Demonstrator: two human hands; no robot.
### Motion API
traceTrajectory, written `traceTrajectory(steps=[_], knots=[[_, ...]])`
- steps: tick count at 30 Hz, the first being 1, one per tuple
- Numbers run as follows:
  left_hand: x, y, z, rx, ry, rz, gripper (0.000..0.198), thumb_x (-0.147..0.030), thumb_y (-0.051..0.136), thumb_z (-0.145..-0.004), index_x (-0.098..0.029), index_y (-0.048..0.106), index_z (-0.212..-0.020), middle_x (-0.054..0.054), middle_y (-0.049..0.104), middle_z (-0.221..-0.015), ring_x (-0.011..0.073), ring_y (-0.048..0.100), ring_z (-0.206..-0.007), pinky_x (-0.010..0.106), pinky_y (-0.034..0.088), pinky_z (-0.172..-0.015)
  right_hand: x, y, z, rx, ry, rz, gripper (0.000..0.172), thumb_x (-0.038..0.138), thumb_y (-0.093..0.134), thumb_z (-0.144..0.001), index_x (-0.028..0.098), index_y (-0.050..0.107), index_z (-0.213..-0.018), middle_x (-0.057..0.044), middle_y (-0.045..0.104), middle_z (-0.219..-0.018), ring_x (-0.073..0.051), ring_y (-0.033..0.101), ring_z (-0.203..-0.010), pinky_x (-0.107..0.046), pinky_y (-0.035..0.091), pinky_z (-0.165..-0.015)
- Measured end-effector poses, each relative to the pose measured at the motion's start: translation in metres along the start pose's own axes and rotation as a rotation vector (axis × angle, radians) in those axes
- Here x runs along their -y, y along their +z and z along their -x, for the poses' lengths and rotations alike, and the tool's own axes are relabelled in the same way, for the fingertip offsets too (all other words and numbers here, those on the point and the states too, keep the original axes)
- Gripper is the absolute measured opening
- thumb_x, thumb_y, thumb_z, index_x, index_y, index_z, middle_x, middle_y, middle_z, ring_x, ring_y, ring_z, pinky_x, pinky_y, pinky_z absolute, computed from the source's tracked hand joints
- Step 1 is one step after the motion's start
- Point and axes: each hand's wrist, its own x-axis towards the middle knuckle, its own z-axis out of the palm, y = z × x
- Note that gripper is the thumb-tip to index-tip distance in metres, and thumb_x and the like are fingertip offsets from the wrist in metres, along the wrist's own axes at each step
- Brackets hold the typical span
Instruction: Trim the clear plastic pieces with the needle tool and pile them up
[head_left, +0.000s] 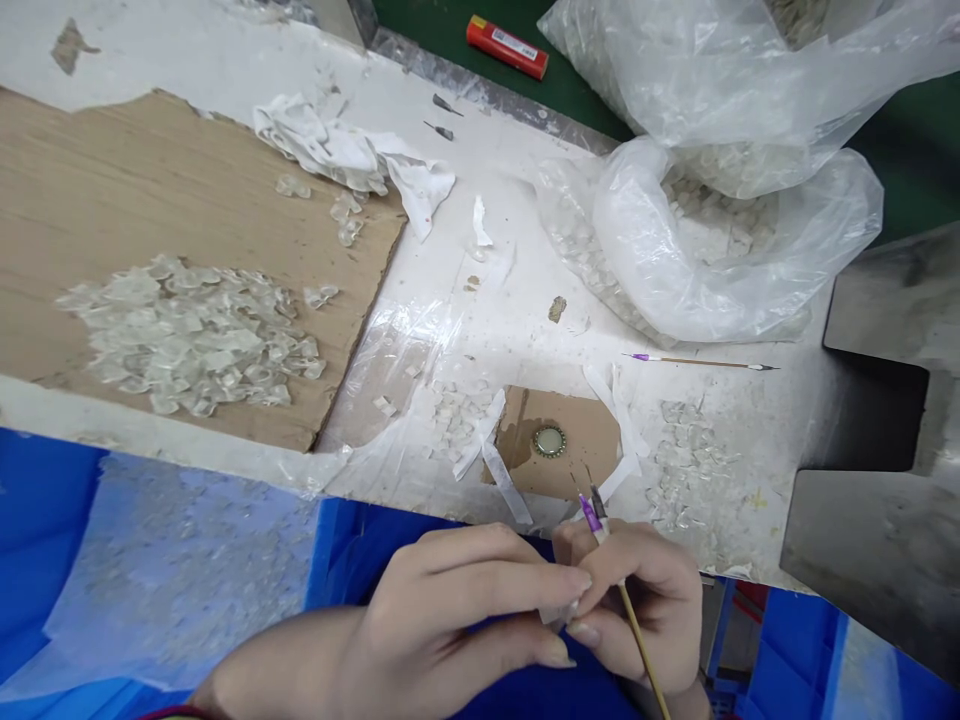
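At the table's front edge, my left hand (442,610) is closed on a small clear plastic piece (555,613), pinched between thumb and fingers. My right hand (656,590) touches the same piece with its fingertips. It also grips a thin wooden stick (636,640) with a purple needle tip (590,513); a dark needle tip (597,500) shows right beside it. Just beyond the hands, a metal bottle cap (550,441) lies on a small cardboard piece (585,415) with a wet stain. White tape strips (507,485) edge that cardboard.
A heap of clear pieces (202,335) sits on a large cardboard sheet (90,190). Plastic bags of pieces (750,290) stand back right. Another needle-tipped stick (705,362), scattered pieces (690,460), a white cloth (322,145), a red tube (507,46) and blue bins (352,550) surround the hands.
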Motion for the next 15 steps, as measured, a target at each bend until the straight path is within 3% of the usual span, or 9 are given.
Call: traceTrajectory(steps=[8,15], knots=[[0.0001,0.0015,-0.0004,0.018,0.001,0.011,0.018,-0.023,0.06,-0.101,-0.019,0.067,-0.117,0.007,0.081,-0.085,0.0145,0.078,-0.069,0.017,0.064,-0.067,-0.0041,0.0051,0.0029,0.003,0.03,-0.094,0.023,0.034,0.065,-0.095,0.026,0.059,-0.075,0.006,0.048,-0.053,-0.01,0.036,-0.043,-0.022,0.031,-0.041],[-0.0015,-0.003,0.0005,0.047,-0.013,0.038,0.02,-0.02,0.065,-0.098,-0.02,0.07,-0.118,0.007,0.083,-0.09,0.0155,0.079,-0.069,0.018,0.065,-0.065,-0.0034,0.0107,0.0066,-0.071,0.055,-0.077,0.025,0.038,0.066,-0.093,0.025,0.057,-0.074,0.008,0.039,-0.052,-0.009,0.029,-0.042,-0.023,0.024,-0.04]])
